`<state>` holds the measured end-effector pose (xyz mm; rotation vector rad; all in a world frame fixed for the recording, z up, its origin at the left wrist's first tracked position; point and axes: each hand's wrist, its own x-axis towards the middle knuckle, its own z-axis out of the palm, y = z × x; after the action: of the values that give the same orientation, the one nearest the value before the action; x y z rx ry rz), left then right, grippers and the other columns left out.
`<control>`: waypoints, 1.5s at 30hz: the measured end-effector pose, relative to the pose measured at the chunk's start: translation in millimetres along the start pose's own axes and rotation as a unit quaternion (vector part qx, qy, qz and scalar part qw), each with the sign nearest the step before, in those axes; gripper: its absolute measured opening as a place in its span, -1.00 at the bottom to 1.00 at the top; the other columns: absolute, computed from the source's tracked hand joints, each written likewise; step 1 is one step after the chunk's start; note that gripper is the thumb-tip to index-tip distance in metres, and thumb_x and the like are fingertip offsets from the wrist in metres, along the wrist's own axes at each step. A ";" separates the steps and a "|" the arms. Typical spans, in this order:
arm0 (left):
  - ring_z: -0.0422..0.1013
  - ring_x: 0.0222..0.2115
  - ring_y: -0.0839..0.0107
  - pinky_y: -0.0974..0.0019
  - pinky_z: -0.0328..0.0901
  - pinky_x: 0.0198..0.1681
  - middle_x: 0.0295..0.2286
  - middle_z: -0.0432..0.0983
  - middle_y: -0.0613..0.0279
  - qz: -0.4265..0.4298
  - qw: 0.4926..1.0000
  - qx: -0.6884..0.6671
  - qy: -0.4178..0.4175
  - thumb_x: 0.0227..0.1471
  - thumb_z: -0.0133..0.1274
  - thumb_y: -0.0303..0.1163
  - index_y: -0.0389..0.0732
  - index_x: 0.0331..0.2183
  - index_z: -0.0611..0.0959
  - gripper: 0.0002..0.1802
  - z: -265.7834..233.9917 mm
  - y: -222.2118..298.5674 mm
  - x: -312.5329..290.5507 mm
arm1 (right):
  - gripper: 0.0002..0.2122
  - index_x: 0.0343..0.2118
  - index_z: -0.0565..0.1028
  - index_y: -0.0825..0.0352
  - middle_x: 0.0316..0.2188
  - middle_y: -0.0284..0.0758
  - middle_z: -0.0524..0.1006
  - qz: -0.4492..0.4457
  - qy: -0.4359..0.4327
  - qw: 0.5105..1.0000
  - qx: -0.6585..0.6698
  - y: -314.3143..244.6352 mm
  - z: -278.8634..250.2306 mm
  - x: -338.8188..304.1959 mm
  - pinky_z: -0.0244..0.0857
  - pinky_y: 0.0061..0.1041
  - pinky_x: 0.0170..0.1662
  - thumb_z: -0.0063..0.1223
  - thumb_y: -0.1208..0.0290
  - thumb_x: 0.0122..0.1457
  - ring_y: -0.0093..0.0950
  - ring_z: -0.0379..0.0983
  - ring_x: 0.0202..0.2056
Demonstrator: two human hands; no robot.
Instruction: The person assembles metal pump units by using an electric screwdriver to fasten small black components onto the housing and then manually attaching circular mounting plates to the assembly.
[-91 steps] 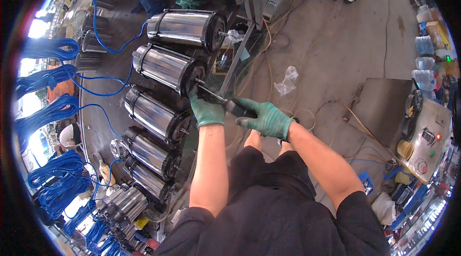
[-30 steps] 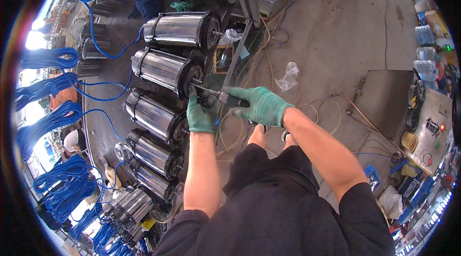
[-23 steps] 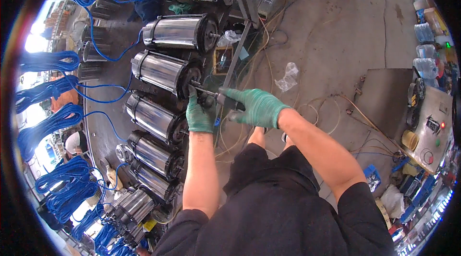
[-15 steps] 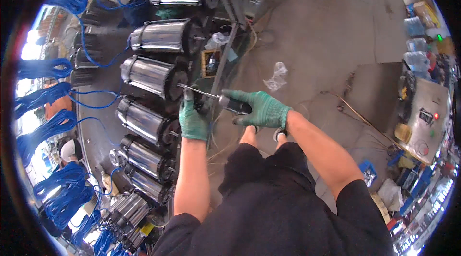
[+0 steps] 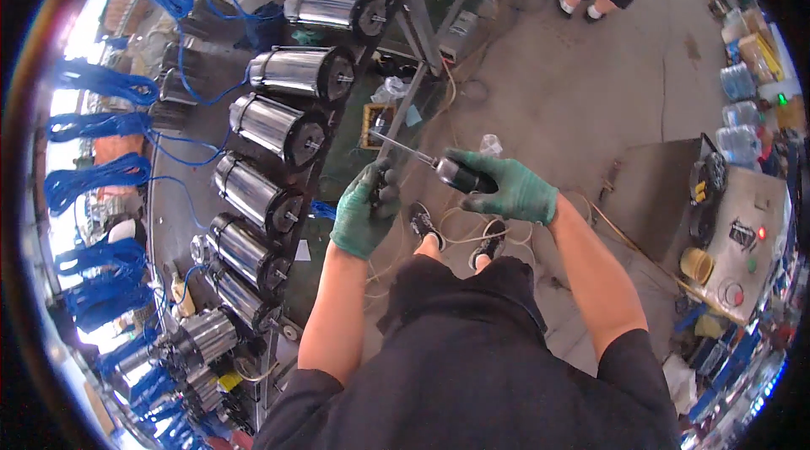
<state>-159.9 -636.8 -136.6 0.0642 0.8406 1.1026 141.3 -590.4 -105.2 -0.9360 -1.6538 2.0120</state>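
Driver [image 5: 456, 174] now clear of motor [image 5: 268, 123]; right hand [image 5: 516, 190] clamped on its handle, left hand [image 5: 368, 207] loosely curled, contents unclear. Careless wrist swing could jab left hand.

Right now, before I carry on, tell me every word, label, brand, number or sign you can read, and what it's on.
No text can be read.
Screwdriver in the right hand: no legible marking.
Metal cylinders: no legible lettering.
Grey panel with the red light: any markings too small.
Clear bottles at right: too blurred.
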 end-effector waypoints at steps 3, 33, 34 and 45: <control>0.29 -0.54 0.64 0.59 0.09 -0.59 -0.41 0.49 0.42 0.025 0.999 -0.037 -0.017 0.33 0.06 -0.14 -0.07 -0.10 0.60 -0.75 4.7 -1.9 -9.3 | -0.23 0.43 0.14 0.29 0.26 -0.33 0.45 -0.009 -0.033 0.999 0.018 -4.9 -0.5 -11.2 0.24 -0.51 0.28 0.28 0.54 0.18 -0.62 0.37 0.19; 0.14 -0.64 0.56 0.39 0.06 -0.60 -0.60 0.27 0.49 0.140 0.987 0.060 0.060 0.14 0.22 0.08 -0.02 -0.31 0.66 -0.63 13.4 38.3 9.3 | -0.28 0.40 0.23 0.19 0.14 -0.35 0.58 -0.011 -0.067 0.997 -0.029 -12.4 0.4 25.8 0.33 -0.51 0.20 0.30 0.45 0.18 -0.62 0.49 0.09; 0.14 -0.64 0.56 0.39 0.06 -0.60 -0.60 0.27 0.49 0.132 0.988 0.057 0.052 0.14 0.22 0.08 -0.03 -0.31 0.66 -0.63 7.5 44.8 15.0 | -0.28 0.40 0.22 0.20 0.15 -0.36 0.57 0.001 -0.067 0.998 0.009 -16.0 2.3 34.7 0.33 -0.51 0.20 0.29 0.46 0.18 -0.63 0.48 0.10; 0.19 -0.62 0.57 0.43 0.10 -0.59 -0.60 0.32 0.45 0.057 0.978 0.180 0.083 0.17 0.25 -0.03 -0.17 -0.24 0.64 -0.61 -24.8 127.3 68.6 | -0.28 0.39 0.23 0.22 0.14 -0.37 0.58 0.124 -0.069 0.986 -0.088 -63.0 -7.6 121.0 0.30 -0.51 0.23 0.28 0.43 0.16 -0.63 0.49 0.09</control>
<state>-259.4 -528.9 -136.8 0.3304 1.1927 1.0606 52.8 -490.4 -76.4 -1.1387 -1.8974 2.1594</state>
